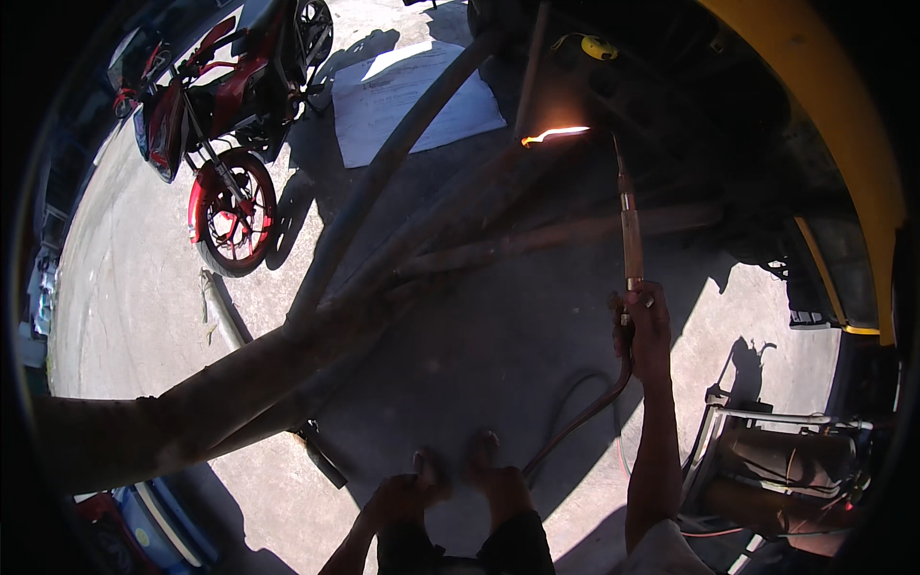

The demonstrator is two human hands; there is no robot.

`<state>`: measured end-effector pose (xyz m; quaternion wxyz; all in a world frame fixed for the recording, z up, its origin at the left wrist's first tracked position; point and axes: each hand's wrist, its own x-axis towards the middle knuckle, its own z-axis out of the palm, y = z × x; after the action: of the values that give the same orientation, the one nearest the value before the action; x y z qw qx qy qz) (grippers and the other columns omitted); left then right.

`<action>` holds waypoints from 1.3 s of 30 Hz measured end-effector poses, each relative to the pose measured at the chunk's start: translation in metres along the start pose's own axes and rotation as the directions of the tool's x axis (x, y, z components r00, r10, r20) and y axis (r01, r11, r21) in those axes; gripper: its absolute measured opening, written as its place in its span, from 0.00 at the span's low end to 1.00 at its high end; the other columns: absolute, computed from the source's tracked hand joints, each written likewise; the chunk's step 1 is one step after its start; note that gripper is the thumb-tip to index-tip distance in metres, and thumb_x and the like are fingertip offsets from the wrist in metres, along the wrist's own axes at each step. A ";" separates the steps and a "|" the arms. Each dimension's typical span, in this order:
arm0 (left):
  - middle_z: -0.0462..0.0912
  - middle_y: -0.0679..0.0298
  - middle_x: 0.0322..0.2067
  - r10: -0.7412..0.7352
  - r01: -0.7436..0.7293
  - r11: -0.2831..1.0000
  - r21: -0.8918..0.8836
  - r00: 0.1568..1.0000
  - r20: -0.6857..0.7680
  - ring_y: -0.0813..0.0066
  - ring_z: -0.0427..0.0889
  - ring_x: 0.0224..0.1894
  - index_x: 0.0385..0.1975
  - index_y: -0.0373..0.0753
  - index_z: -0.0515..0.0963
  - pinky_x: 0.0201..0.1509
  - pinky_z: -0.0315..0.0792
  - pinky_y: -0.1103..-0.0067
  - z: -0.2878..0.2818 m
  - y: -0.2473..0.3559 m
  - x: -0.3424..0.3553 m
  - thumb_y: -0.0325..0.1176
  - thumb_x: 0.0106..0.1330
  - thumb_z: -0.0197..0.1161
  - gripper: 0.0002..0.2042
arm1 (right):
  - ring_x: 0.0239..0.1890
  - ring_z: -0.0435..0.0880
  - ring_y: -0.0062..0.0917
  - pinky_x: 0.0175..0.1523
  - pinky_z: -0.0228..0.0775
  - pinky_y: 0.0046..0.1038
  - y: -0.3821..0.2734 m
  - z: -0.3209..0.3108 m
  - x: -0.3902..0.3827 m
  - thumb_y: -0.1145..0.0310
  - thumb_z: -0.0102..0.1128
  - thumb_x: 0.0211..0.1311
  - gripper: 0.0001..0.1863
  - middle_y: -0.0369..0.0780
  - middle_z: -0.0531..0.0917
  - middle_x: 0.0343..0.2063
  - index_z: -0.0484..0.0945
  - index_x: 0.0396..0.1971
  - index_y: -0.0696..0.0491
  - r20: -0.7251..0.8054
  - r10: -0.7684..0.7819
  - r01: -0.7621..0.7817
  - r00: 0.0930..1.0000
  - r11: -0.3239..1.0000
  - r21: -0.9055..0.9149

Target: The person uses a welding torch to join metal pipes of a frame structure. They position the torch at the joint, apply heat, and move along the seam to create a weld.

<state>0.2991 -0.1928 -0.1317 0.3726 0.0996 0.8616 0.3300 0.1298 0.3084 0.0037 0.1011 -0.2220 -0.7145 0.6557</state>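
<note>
A thick dark metal bar slants across the place, from near on the left to far on the right. A red motorbike stands on the far side of the bar. A cart with tanks is well to the right of the bar.

A hose, to the right of the bar, runs up to the torch. The torch is to the right of the bar, near its far end. To use it well, I think it needs a steady arm, small slow moves, and the hose kept away from the heat. The torch's long body points almost straight away from the person, with the tip leaning a little left.

The right hand is right of the bar, its fingers wrapped around the torch's near end. The left hand is on the near side of the bar, by the left leg; I can't tell how its fingers are.

The bright flame is by the bar's far end, left of the tip. It is too dark to tell if it touches metal.
</note>
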 end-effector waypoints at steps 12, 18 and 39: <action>0.92 0.51 0.51 0.370 0.431 0.779 0.456 0.271 -0.889 0.49 0.89 0.56 0.54 0.34 0.87 0.67 0.78 0.59 -0.242 -0.129 0.026 0.30 0.75 0.69 0.13 | 0.16 0.79 0.18 0.18 0.69 0.21 0.199 0.140 -0.013 0.59 0.62 0.84 0.10 0.38 0.84 0.30 0.75 0.53 0.45 0.061 0.080 -0.092 0.995 0.970 0.224; 0.91 0.54 0.51 0.590 0.592 0.529 0.608 0.258 -0.765 0.51 0.88 0.57 0.58 0.38 0.85 0.67 0.76 0.56 -0.279 -0.150 0.010 0.29 0.73 0.69 0.15 | 0.14 0.76 0.19 0.17 0.66 0.20 0.272 0.167 -0.035 0.58 0.64 0.82 0.11 0.39 0.83 0.29 0.74 0.52 0.45 0.070 0.002 -0.022 0.998 0.958 0.285; 0.90 0.50 0.49 0.415 -0.469 0.882 0.037 0.739 -0.531 0.48 0.90 0.52 0.58 0.35 0.85 0.57 0.82 0.62 0.034 -0.124 0.150 0.28 0.75 0.68 0.14 | 0.15 0.76 0.23 0.18 0.68 0.24 0.382 0.210 -0.182 0.61 0.60 0.82 0.13 0.45 0.83 0.30 0.69 0.54 0.50 0.489 -0.082 -0.098 0.869 0.939 0.331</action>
<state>0.2267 -0.2076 -0.3148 0.0388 0.1889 0.8636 0.4659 0.2697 0.0551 -0.3697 -0.0508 -0.0284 -0.5894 0.8058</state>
